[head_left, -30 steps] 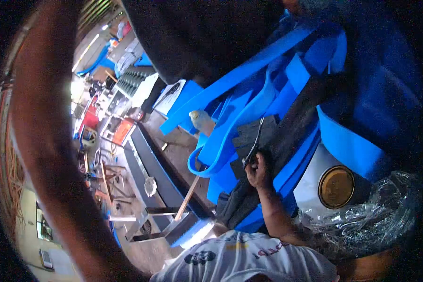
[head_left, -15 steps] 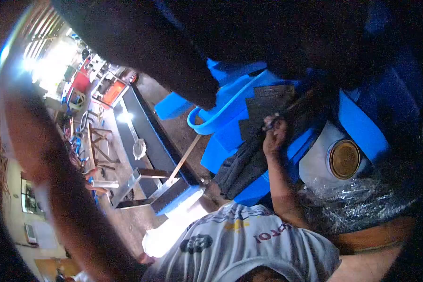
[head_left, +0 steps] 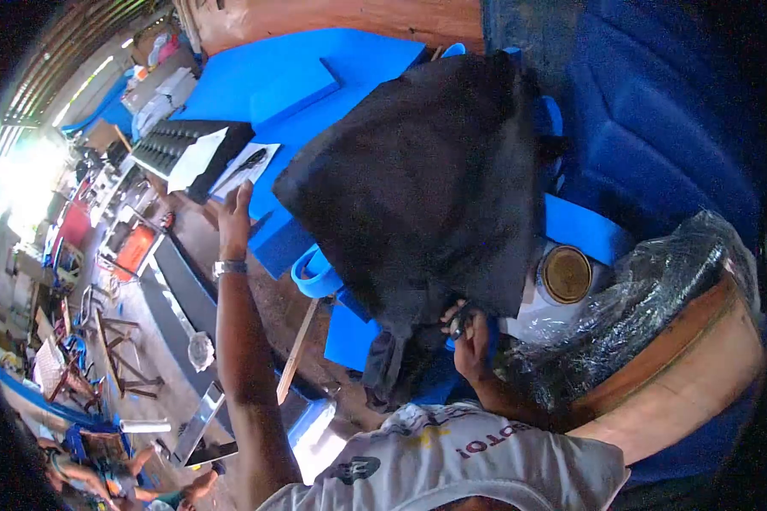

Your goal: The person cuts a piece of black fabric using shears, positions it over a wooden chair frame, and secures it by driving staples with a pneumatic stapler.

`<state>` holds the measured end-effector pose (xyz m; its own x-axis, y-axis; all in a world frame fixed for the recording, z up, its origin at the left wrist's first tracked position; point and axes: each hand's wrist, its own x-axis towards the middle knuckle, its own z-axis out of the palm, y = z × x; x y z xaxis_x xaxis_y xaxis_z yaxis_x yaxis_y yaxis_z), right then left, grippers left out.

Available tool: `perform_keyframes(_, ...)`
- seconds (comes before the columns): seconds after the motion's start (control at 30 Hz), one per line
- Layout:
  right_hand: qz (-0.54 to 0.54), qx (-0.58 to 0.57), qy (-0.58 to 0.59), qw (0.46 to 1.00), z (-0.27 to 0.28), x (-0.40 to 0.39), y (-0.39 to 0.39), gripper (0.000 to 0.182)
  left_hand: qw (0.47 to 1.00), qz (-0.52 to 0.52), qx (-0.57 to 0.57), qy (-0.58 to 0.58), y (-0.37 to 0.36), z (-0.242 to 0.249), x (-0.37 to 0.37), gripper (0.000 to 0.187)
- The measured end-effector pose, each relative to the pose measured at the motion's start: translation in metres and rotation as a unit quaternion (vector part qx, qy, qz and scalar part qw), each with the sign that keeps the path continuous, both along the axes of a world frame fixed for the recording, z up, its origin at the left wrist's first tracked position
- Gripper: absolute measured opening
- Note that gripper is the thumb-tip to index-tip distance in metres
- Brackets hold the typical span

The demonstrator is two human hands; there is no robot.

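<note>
A large black cloth (head_left: 409, 187) spreads over blue foam pieces (head_left: 349, 336) in front of me. At its lower edge, my right hand (head_left: 469, 336) is closed around a small dark object with a ring-like part (head_left: 460, 322); its kind is too small to tell. My left hand (head_left: 234, 217), with a watch (head_left: 229, 268) on the wrist, reaches out left of the cloth. Its fingers are stretched out, and I see nothing held in them. Just beyond them a sheet of white paper (head_left: 239, 175) carries a small black item (head_left: 251, 159).
A container with a brown round lid (head_left: 566, 274) stands to the right, near clear plastic wrap (head_left: 639, 281) and a curved wooden piece (head_left: 682, 358). Left are a long dark bench (head_left: 187, 298) and a wooden stick (head_left: 298, 349). Another person (head_left: 102, 477) is at lower left.
The black cloth that filled the top of the view has come down over the blue foam. My left arm has swung from the far left towards the papers. My right hand has moved nearer to me.
</note>
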<state>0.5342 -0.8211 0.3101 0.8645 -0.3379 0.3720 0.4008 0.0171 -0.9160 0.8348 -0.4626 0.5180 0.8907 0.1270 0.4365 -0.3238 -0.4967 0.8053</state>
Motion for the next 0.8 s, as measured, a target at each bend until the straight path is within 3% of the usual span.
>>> perform_keyframes(0.07,-0.016,0.005,-0.015,1.0,0.027,-0.006,0.0,0.051,0.977,-0.094,-0.002,0.19,0.006,0.015,0.002,0.055)
perform_keyframes(0.13,-0.06,0.018,0.018,0.998,0.043,-0.009,-0.006,0.049,0.971,-0.156,0.019,0.181,0.001,0.026,-0.005,0.064)
perform_keyframes(0.17,-0.077,-0.027,0.023,0.996,0.035,-0.014,-0.021,0.055,0.968,-0.146,0.028,0.201,0.0,0.032,-0.001,0.063)
perform_keyframes(0.3,-0.172,-0.009,-0.016,0.985,0.077,-0.009,-0.055,0.067,0.95,-0.133,0.082,0.271,-0.005,0.017,0.021,0.069)
perform_keyframes(0.33,-0.188,-0.03,-0.003,0.982,0.082,-0.01,-0.069,0.069,0.902,-0.182,0.344,0.186,0.006,-0.01,0.043,0.061)
perform_keyframes(0.4,-0.205,-0.044,-0.045,0.977,0.104,-0.006,-0.068,0.074,0.797,-0.184,0.545,0.187,0.022,-0.078,0.08,0.062)
perform_keyframes(0.47,-0.215,-0.023,-0.165,0.962,0.143,0.006,-0.051,0.08,0.823,-0.058,0.491,0.28,-0.007,-0.098,0.063,0.063)
perform_keyframes(0.5,-0.197,-0.017,-0.215,0.956,0.147,0.014,-0.05,0.071,0.856,-0.034,0.411,0.312,-0.023,-0.096,0.048,0.068)
perform_keyframes(0.53,-0.19,-0.023,-0.173,0.966,0.14,0.013,-0.051,0.067,0.884,-0.006,0.326,0.335,-0.039,-0.092,0.033,0.074)
perform_keyframes(0.6,-0.178,-0.043,-0.094,0.979,0.116,0.01,-0.06,0.058,0.912,-0.083,0.002,0.401,-0.049,-0.082,0.014,0.09)
perform_keyframes(0.63,-0.147,-0.082,-0.157,0.973,0.107,0.015,-0.061,0.05,0.93,-0.101,0.051,0.349,-0.055,-0.064,0.006,0.084)
perform_keyframes(0.73,-0.12,-0.169,-0.123,0.971,0.118,0.017,-0.049,0.05,0.948,-0.124,0.159,0.246,-0.056,-0.031,-0.006,0.067)
perform_keyframes(0.8,-0.102,-0.167,-0.1,0.976,0.118,0.031,-0.044,0.05,0.945,-0.118,0.181,0.245,-0.054,-0.025,0.011,0.056)
